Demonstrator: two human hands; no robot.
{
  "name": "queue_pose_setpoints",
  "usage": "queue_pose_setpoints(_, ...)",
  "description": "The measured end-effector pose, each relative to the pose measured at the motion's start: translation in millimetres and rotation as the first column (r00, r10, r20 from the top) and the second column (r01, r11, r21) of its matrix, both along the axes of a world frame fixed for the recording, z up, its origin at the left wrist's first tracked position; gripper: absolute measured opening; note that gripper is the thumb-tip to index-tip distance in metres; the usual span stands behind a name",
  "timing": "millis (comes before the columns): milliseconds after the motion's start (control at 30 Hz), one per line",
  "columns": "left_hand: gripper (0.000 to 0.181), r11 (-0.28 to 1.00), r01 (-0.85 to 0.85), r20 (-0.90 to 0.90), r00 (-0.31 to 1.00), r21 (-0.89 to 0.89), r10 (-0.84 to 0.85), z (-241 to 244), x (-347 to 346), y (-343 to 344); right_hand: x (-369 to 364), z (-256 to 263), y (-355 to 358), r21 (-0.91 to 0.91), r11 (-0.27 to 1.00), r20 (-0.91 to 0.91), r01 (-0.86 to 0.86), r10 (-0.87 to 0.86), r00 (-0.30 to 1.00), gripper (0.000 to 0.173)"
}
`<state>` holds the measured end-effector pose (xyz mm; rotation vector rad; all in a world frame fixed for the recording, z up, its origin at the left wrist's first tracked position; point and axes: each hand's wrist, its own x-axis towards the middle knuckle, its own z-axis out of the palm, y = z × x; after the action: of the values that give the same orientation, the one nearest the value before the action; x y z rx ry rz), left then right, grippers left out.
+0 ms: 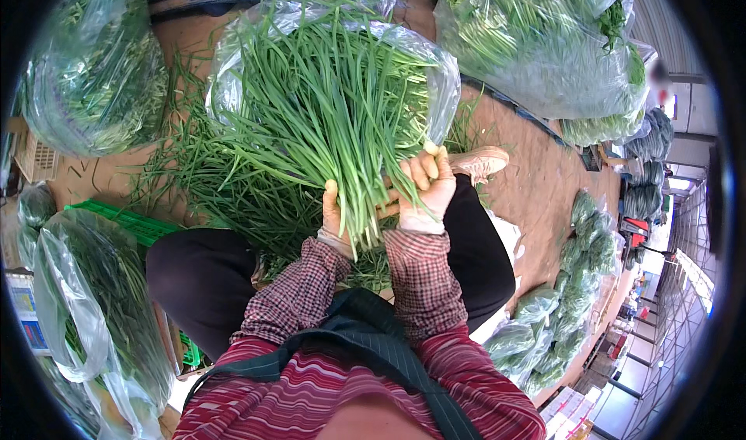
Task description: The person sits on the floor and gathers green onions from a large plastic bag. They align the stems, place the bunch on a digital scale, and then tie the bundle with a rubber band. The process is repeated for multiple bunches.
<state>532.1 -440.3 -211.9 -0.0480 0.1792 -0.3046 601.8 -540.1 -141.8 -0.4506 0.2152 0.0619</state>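
Both my hands hold a large loose bunch of long flat green leaves, probably Chinese chives (332,107). My left hand (334,218) supports the pale stem ends from the left, thumb up. On the right side, my right hand (428,186) curls its fingers beside the stems, and some of its fingers pass behind them. The leaves fan away from me over an open clear plastic bag (443,84), which holds more green stalks. Beneath my wrists, a heap of loose chive leaves (262,207) covers the floor between my legs.
Large clear bags of greens stand at the far left (93,72) and far right (524,49). A green plastic crate (125,221) and a filled bag (99,312) lie by my left knee. More bagged greens (559,306) line the right side. Scattered leaves litter the brown floor (542,177).
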Motion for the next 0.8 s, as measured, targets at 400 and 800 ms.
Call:
queue_pose_setpoints(400,0.073,0.996,-0.045,-0.058,0.997,0.081,0.05,3,11,13,-53,140,-98,-0.64,0.377,0.671,0.67,-0.151,0.726,0.014)
queue_pose_setpoints(800,0.092,0.999,-0.043,-0.047,0.998,-0.022,0.042,14,20,16,-74,69,24,-0.889,-0.335,0.047,0.311,0.611,0.79,0.074)
